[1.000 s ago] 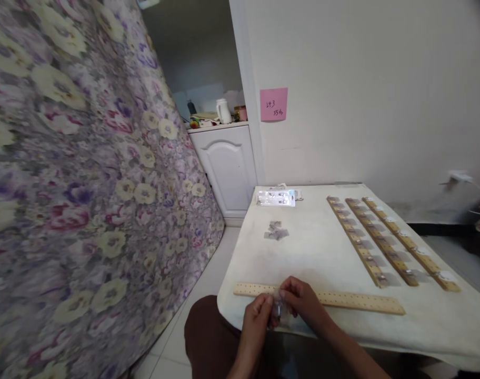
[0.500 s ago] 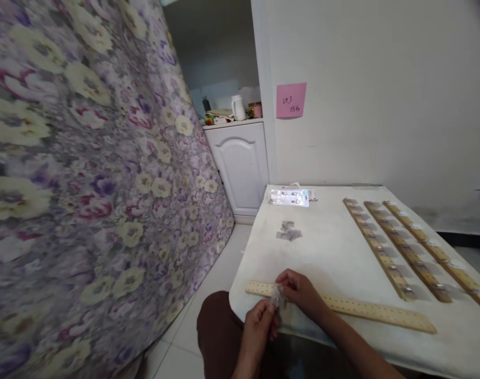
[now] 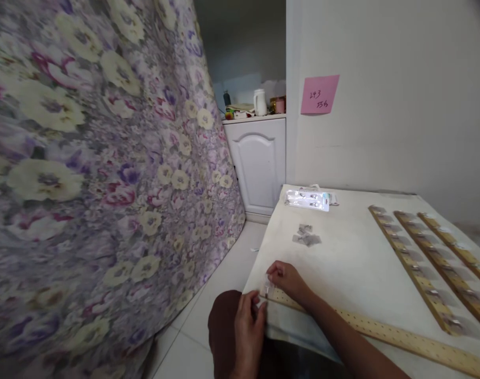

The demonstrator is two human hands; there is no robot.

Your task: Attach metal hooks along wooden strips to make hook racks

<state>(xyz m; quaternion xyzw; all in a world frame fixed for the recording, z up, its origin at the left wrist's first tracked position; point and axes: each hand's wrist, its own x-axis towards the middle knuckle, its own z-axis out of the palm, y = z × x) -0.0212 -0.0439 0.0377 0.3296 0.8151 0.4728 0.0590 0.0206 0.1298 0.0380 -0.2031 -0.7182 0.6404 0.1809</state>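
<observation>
A small clear plastic piece [image 3: 267, 288], with a dark bit near its lower edge, sits at the left end of a pale wooden strip [image 3: 386, 333] dotted with holes. My right hand [image 3: 288, 282] pinches the piece's upper part from above. The fingers of my left hand [image 3: 249, 323] are curled around its lower left edge, by the strip's end, thumb on the near side. Their exact contact is partly hidden. Part of the strip lies beneath my right forearm. Beyond the hands is a loose group of flat clear pieces [image 3: 308, 239] with small clips.
Three wooden strips [image 3: 417, 271] carrying clear pieces lie in rows on the right of the white table [image 3: 354, 252]. A clear blister pack [image 3: 307, 200] is at the back edge. A floral curtain [image 3: 117, 195] hangs on the left, beside a white cabinet [image 3: 258, 168].
Both hands have brought the clear plastic piece to the left end of the wooden strip. The camera view has turned left, so the table appears further right.
</observation>
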